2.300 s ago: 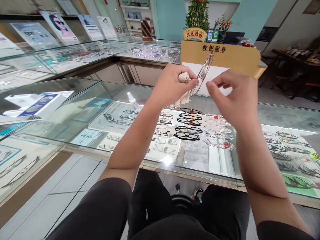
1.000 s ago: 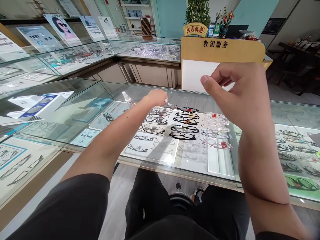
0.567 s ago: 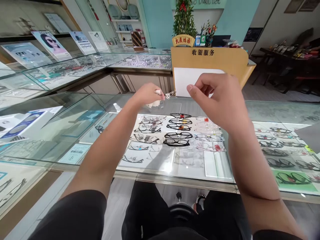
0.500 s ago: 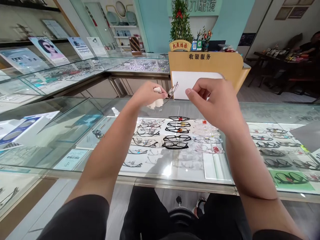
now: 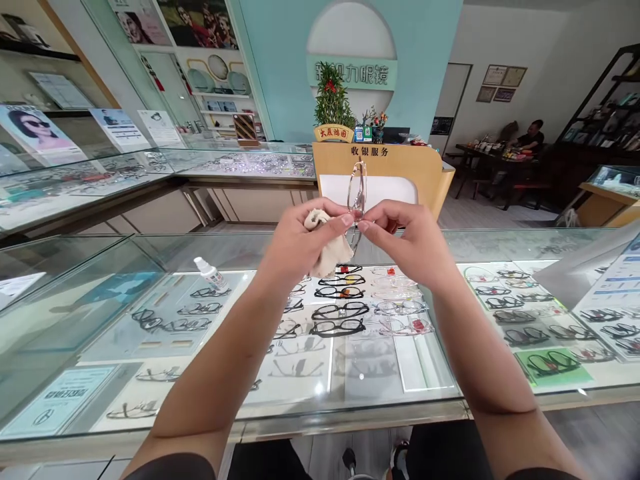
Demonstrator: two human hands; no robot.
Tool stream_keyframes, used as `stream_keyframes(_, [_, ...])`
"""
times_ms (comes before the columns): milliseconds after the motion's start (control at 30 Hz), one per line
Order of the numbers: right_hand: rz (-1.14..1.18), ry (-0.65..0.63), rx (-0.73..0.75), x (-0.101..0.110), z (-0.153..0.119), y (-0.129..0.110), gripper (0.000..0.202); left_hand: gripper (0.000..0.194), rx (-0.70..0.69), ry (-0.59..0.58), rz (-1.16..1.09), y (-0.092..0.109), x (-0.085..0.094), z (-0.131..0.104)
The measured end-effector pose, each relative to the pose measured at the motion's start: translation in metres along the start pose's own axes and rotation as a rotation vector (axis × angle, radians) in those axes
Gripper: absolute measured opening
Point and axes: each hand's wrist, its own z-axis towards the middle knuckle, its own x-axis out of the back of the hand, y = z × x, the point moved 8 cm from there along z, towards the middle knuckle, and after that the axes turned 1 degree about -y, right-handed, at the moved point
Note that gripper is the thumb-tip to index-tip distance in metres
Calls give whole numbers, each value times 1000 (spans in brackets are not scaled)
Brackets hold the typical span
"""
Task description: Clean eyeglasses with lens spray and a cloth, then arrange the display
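A thin-framed pair of glasses (image 5: 358, 183) is held upright above the glass display counter, in front of the wooden desk. My left hand (image 5: 305, 237) pinches the frame and has a crumpled cream cloth (image 5: 330, 253) bunched in its palm and fingers. On the other side, my right hand (image 5: 407, 237) pinches the same glasses near their middle, its fingertips close to those of my left hand. Below my hands, rows of glasses (image 5: 340, 327) lie inside the counter.
A small white bottle (image 5: 210, 273) stands on the counter at the left. Beyond is a wooden desk (image 5: 433, 175) with a plant (image 5: 333, 100). A person (image 5: 533, 137) sits at a far table at the right.
My right hand has come in to the glasses and closed on them, where before it was apart. The glasses now stand more upright. The view has tilted up, showing more of the room.
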Motion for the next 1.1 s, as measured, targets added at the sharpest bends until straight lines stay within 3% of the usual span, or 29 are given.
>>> stream_keyframes(167, [21,11,-2,-1,3,5,18,37,-7,-43,32,-5,0,3])
stream_keyframes(367, [-46,72,11,10,3,8,16,33,-43,-48,60,4,-1,3])
stream_keyframes(633, [-470,360,7,48,-3,3,11,24,-110,-50,308,12,7,4])
stream_keyframes(833, [-513,513,120,59,-6,1,14,25,-57,-142,353,8,7,3])
stream_keyframes(1100, [-445,391,175,42,-5,0,29,26,-68,23,194,8,13,6])
